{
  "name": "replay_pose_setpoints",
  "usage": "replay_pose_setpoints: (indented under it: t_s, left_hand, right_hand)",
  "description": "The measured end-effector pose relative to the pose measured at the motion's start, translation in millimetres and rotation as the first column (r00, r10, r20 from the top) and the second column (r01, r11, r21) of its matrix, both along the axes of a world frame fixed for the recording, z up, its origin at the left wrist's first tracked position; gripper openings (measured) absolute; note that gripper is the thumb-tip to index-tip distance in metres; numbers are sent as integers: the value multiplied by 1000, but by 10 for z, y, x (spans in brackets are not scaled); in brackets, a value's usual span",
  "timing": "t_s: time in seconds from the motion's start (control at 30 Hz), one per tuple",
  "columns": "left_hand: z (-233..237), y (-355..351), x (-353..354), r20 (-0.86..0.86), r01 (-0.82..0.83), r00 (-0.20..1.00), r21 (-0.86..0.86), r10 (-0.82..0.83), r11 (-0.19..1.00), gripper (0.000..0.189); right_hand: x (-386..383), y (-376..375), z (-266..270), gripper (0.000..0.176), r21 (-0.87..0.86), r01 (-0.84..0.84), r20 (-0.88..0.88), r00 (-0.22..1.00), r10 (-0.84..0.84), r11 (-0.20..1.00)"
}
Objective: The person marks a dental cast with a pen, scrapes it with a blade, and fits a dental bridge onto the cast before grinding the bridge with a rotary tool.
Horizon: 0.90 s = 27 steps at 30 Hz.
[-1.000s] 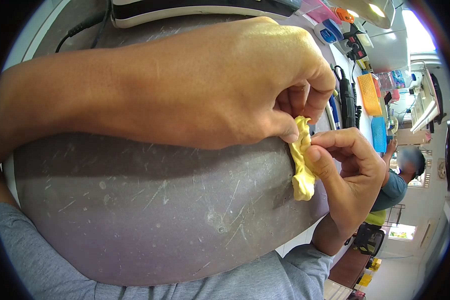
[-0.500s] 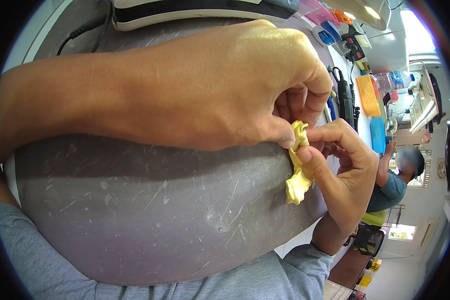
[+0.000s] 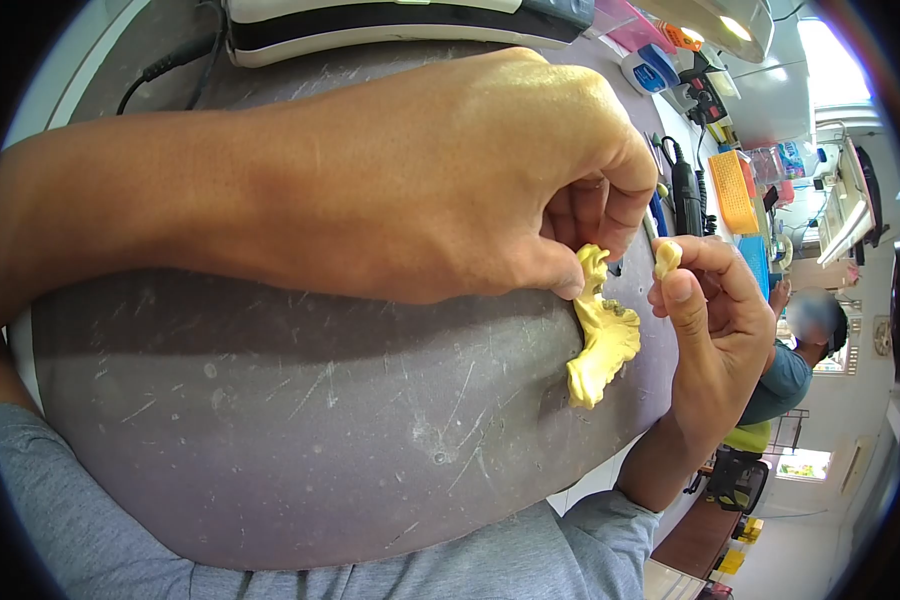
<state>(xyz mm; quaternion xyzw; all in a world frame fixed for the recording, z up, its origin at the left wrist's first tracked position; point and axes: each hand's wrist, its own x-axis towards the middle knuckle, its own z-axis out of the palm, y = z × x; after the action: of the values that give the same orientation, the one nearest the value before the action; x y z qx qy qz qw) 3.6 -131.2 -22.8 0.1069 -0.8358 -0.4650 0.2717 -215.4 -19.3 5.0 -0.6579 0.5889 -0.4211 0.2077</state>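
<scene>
A curved yellow dental cast (image 3: 607,345) with ruffled edges hangs over the grey bench surface. A small dark grey patch marks its upper right side. My left hand (image 3: 510,185), back facing up, pinches the cast's upper end between thumb and curled fingers. To the right, my right hand (image 3: 720,300) holds a small pale yellow, tooth-shaped dental crown (image 3: 668,260) between thumb and index finger, apart from the cast. The other fingers of that hand are curled behind.
A white and black device (image 3: 400,30) with a cable stands at the back. At right are a black handpiece (image 3: 684,195) with coiled cord, a blue-labelled jar (image 3: 652,70), an orange basket (image 3: 734,190) and a blue basket (image 3: 753,255). A co-worker (image 3: 795,370) sits beyond.
My right hand has moved right, away from the cast, with the crown pinched in it. The side of the cast that it covered is now visible. My left hand stays nearly in place.
</scene>
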Motion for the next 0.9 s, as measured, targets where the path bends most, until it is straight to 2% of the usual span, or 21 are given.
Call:
replay_pose_setpoints:
  t_s: [0.13, 0.27, 0.4, 0.47, 0.5, 0.57, 0.63, 0.7, 0.73, 0.8, 0.9]
  left_hand:
    - [-6, -17, -24, -1, 3, 1000, -12, -3, 1000, 14]
    - [-21, -47, -58, -8, 0, 1000, -45, -1, 999, 14]
    - [30, -26, -31, 69, -142, 987, -94, 148, 985, 12]
    - [69, -42, -25, 125, -227, 962, -141, 244, 964, 12]
    - [55, -39, -36, 123, -224, 963, -143, 242, 964, 12]
    - [15, -25, -61, -7, -358, 933, -143, 361, 923, 13]
    - [118, -54, 1, 4, -375, 924, -178, 381, 910, 18]
    - [416, -64, 98, 201, -306, 932, -6, 301, 952, 22]
    - [365, -47, 95, 201, -306, 932, -8, 301, 952, 22]
    - [218, 32, 88, -65, -376, 922, -375, 381, 847, 36]
    - [391, 129, 35, 26, -334, 925, -414, 378, 847, 44]
  right_hand:
    - [-149, -12, -35, 29, 48, 0, 42, 999, -2, 999]
    - [-281, -52, -62, 32, 94, -65, 199, 979, 45, 993]
    - [-354, -61, -78, 31, 98, -179, 387, 913, 129, 979]
    - [-399, -71, -81, 31, 105, -200, 418, 898, 139, 974]
    - [-412, -70, -84, 31, 116, -226, 452, 879, 151, 967]
    - [-421, -68, -102, 30, 113, -231, 462, 873, 155, 966]
    - [-417, -67, -107, 30, 110, -237, 473, 867, 159, 965]
    - [-425, -78, -101, 30, 116, -253, 497, 852, 164, 961]
    - [-423, -75, -101, 30, 114, -252, 497, 852, 165, 961]
    - [-421, -67, -98, 30, 128, -271, 535, 829, 164, 954]
    - [-423, -73, -92, 29, 113, -331, 595, 777, 203, 937]
